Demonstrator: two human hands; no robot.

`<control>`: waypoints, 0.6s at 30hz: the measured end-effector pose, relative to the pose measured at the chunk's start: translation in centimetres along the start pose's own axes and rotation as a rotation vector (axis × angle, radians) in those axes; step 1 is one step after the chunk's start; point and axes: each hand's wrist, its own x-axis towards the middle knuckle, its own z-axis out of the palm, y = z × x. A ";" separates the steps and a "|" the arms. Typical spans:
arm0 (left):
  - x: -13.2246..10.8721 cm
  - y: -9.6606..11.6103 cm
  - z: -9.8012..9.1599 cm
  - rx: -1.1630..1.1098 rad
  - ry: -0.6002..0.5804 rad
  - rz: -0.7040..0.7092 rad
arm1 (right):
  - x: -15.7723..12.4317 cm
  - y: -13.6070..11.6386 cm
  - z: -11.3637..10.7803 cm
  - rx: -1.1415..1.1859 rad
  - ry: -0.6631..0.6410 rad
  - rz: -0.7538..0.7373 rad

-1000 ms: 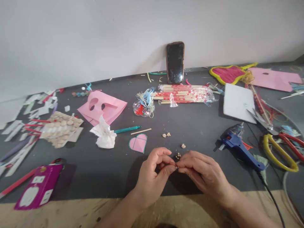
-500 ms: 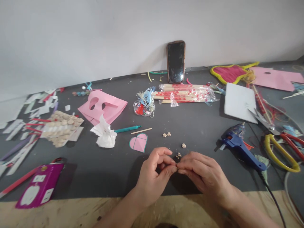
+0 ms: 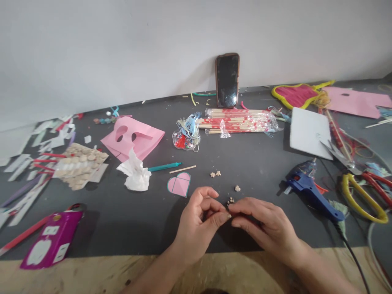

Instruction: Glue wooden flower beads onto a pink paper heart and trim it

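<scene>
Dark grey craft table (image 3: 122, 232) littered with white paper scraps (image 3: 50, 141), fine pinching work at its near edge
Blue hot glue gun (image 3: 309, 188) lies to the right, pink paper heart (image 3: 179, 184) to the left. Between them, the left hand (image 3: 197, 224) and right hand (image 3: 263, 224) are curled almost shut, meeting in a tight fingertip pinch on something too small to make out. A tiny pale beaded cluster (image 3: 230, 200) sits just beyond that pinch, and another (image 3: 237, 188) lies a little further off
</scene>
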 end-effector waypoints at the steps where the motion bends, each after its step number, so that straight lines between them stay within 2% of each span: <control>1: 0.0 0.1 0.0 -0.011 -0.005 -0.004 | 0.0 0.0 0.0 0.008 -0.003 0.012; 8: 0.1 0.1 0.0 -0.010 -0.026 -0.019 | 0.0 -0.1 0.0 0.094 -0.044 0.013; 18: 0.2 -0.1 0.1 -0.006 -0.030 -0.020 | 0.1 -0.2 0.3 0.071 -0.077 0.025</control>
